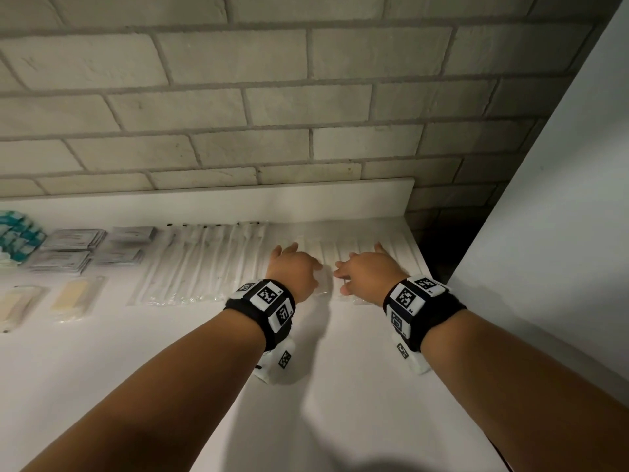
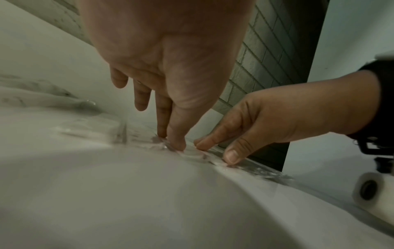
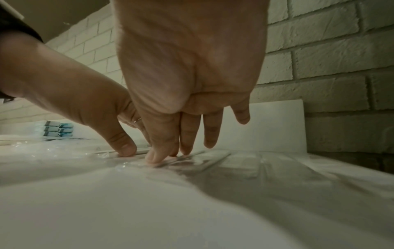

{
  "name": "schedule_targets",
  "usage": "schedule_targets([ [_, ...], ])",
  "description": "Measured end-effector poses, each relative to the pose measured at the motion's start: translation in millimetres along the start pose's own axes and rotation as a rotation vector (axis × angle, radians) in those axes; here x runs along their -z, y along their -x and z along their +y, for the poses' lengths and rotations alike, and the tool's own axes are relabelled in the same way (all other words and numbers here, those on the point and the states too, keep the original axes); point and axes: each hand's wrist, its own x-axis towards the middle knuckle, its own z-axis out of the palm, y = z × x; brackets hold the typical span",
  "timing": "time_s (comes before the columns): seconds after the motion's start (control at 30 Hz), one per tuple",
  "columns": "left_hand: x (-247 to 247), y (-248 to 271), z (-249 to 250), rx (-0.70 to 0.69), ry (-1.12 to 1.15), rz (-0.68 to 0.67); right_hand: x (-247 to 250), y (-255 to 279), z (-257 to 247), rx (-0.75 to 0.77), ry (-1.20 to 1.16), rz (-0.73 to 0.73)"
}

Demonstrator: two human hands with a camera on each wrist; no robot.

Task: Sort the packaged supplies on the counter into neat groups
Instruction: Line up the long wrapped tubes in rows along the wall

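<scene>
A row of flat clear-wrapped white packs point(image 1: 343, 248) lies at the counter's right end. My left hand point(image 1: 296, 264) and right hand point(image 1: 360, 267) rest side by side on this row, palms down. In the left wrist view my left hand point(image 2: 170, 141) presses thumb and forefinger tips onto the crinkled clear wrap point(image 2: 192, 155). In the right wrist view my right hand point(image 3: 168, 155) touches the packs point(image 3: 224, 161) with thumb and straight fingers. Neither hand grips anything. Long clear swab packs point(image 1: 190, 264) lie just left of my left hand.
Grey foil sachets point(image 1: 73, 240) sit in stacks further left, with teal packets point(image 1: 17, 240) and beige pads point(image 1: 76, 298) beyond. The counter's right edge point(image 1: 422, 264) drops into a dark gap beside a white panel point(image 1: 561, 199). A brick wall point(image 1: 272, 97) stands behind the low backsplash point(image 1: 306, 199).
</scene>
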Motion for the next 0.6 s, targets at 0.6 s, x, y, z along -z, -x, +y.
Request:
schedule_targets([
  [0.6,8.3,9.0,-21.1,0.04,0.011,0.081,4.1,-1.7,-3.5,-0.014,-0.071,0.061],
])
